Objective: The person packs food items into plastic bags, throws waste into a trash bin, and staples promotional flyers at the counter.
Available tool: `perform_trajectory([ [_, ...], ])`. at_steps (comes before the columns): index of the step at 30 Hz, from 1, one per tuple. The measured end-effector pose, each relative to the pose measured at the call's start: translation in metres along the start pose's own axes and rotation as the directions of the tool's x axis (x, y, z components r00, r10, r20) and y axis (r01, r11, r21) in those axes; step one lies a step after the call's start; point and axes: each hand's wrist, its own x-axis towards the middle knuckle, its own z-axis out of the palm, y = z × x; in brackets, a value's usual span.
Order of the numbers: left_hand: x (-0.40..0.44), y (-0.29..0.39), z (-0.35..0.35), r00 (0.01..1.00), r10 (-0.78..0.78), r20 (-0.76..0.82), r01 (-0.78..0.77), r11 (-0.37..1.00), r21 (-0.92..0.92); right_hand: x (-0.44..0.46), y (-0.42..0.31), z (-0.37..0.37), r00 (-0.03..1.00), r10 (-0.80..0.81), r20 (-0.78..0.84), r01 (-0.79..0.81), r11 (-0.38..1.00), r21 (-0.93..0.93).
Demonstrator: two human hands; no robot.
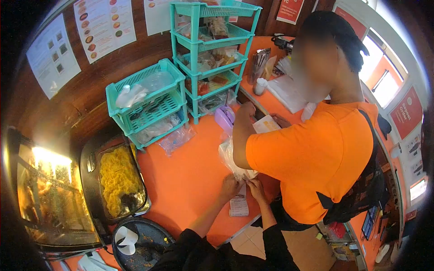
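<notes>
My left hand (230, 186) and my right hand (256, 188) are close together at the counter's edge, fingers closed on the gathered end of a clear plastic bag (227, 156). The bag lies on the orange counter (181, 180), with pale contents I cannot make out. A printed receipt (238, 206) lies just below, between my wrists. Part of the bag is hidden behind the arm of a co-worker in an orange shirt (312, 153). The co-worker's hands are near a white paper bag (266, 124) with printing on it.
A purple tape dispenser (224, 119) stands behind the bag. Turquoise basket racks (199, 67) hold packets at the back. On the left are a tray of yellow food (116, 178), a lit glass cabinet (49, 189) and a dark round pan (140, 253) with white cups.
</notes>
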Motion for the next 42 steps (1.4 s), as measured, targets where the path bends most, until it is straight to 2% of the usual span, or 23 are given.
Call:
perform_trajectory([
  [2, 0.000, -0.002, 0.014, 0.983, -0.186, -0.008, 0.186, 0.982, 0.023, 0.000, 0.001, -0.002, 0.999, -0.054, -0.005, 0.055, 0.997, 0.046],
  [4, 0.003, 0.015, -0.005, 0.987, -0.158, -0.028, 0.160, 0.986, 0.054, 0.010, 0.018, -0.002, 0.991, -0.029, 0.132, 0.044, 0.992, -0.116],
  [6, 0.007, 0.017, -0.022, 0.990, -0.132, -0.052, 0.136, 0.986, 0.095, 0.007, 0.007, -0.004, 0.994, -0.050, 0.098, 0.060, 0.994, -0.095],
  [8, 0.006, 0.001, -0.019, 0.991, -0.030, 0.128, 0.008, 0.985, 0.174, 0.004, -0.013, -0.010, 0.996, -0.069, 0.064, 0.074, 0.995, -0.072],
  [9, 0.005, -0.008, -0.009, 0.991, -0.031, 0.127, 0.009, 0.985, 0.174, 0.005, -0.021, -0.014, 0.994, -0.028, 0.104, 0.038, 0.995, -0.096],
  [11, -0.001, -0.026, 0.008, 0.997, 0.024, 0.080, -0.009, 0.984, -0.177, 0.006, -0.025, -0.013, 0.989, 0.013, 0.146, 0.004, 0.993, -0.119],
  [13, 0.008, -0.018, -0.008, 0.988, 0.030, 0.153, 0.006, 0.974, -0.227, 0.008, -0.021, -0.010, 0.979, -0.204, 0.006, 0.202, 0.962, -0.182],
  [14, 0.013, -0.010, -0.017, 0.974, 0.040, 0.222, 0.024, 0.960, -0.279, 0.011, -0.019, -0.010, 0.979, -0.205, 0.003, 0.202, 0.962, -0.182],
  [16, 0.012, -0.004, -0.019, 0.973, 0.005, 0.231, 0.068, 0.948, -0.310, 0.023, -0.014, -0.011, 0.985, -0.100, 0.139, 0.119, 0.984, -0.130],
  [18, 0.008, -0.003, -0.017, 0.969, -0.035, 0.246, 0.120, 0.933, -0.339, 0.027, -0.012, -0.003, 0.988, -0.120, 0.100, 0.132, 0.984, -0.122],
  [20, 0.005, -0.003, -0.013, 0.946, -0.126, 0.299, 0.264, 0.833, -0.486, 0.030, -0.027, 0.005, 0.989, -0.136, 0.061, 0.142, 0.983, -0.115],
  [22, 0.003, -0.005, -0.016, 0.936, -0.154, 0.316, 0.287, 0.852, -0.438, 0.036, -0.050, 0.007, 0.980, 0.112, 0.164, -0.074, 0.973, -0.218],
  [24, 0.009, -0.003, -0.023, 0.928, -0.175, 0.329, 0.301, 0.873, -0.384, 0.043, -0.013, 0.021, 0.992, 0.012, 0.123, 0.024, 0.959, -0.281],
  [26, 0.013, 0.003, -0.033, 0.867, -0.312, 0.388, 0.393, 0.907, -0.149, 0.041, 0.004, 0.025, 0.954, -0.295, -0.061, 0.277, 0.939, -0.205],
  [27, 0.012, 0.008, -0.037, 0.869, -0.313, 0.384, 0.392, 0.908, -0.147, 0.036, -0.008, 0.017, 0.952, -0.299, -0.061, 0.281, 0.938, -0.203],
  [28, 0.012, 0.012, -0.040, 0.876, -0.378, 0.300, 0.423, 0.901, -0.099, 0.025, -0.036, 0.003, 0.839, -0.441, -0.319, 0.272, 0.848, -0.456],
  [29, 0.012, 0.018, -0.044, 0.873, -0.440, 0.210, 0.460, 0.887, -0.053, 0.018, -0.057, -0.006, 0.631, -0.598, -0.495, 0.167, 0.727, -0.666],
  [30, 0.015, 0.024, -0.050, 0.870, -0.448, 0.205, 0.467, 0.883, -0.051, 0.010, -0.063, -0.014, 0.551, -0.612, -0.568, 0.103, 0.725, -0.681],
  [32, 0.023, 0.035, -0.061, 0.913, -0.408, 0.010, 0.409, 0.912, -0.028, 0.013, -0.047, -0.017, 0.758, -0.421, -0.498, 0.120, 0.840, -0.529],
  [34, 0.029, 0.025, -0.052, 0.933, -0.359, -0.004, 0.358, 0.932, -0.058, 0.024, -0.032, -0.013, 0.896, -0.234, -0.378, 0.072, 0.916, -0.395],
  [36, 0.038, 0.021, -0.048, 0.953, -0.300, -0.030, 0.296, 0.950, -0.095, 0.029, -0.029, -0.011, 0.900, -0.227, -0.371, 0.081, 0.925, -0.371],
  [38, 0.036, 0.027, -0.048, 0.985, -0.148, -0.086, 0.128, 0.970, -0.205, 0.028, -0.031, -0.013, 0.901, -0.227, -0.370, 0.087, 0.929, -0.359],
  [42, 0.021, 0.037, -0.062, 0.982, -0.185, -0.032, 0.170, 0.948, -0.270, 0.020, -0.046, -0.024, 0.897, -0.264, -0.355, 0.115, 0.914, -0.388],
])
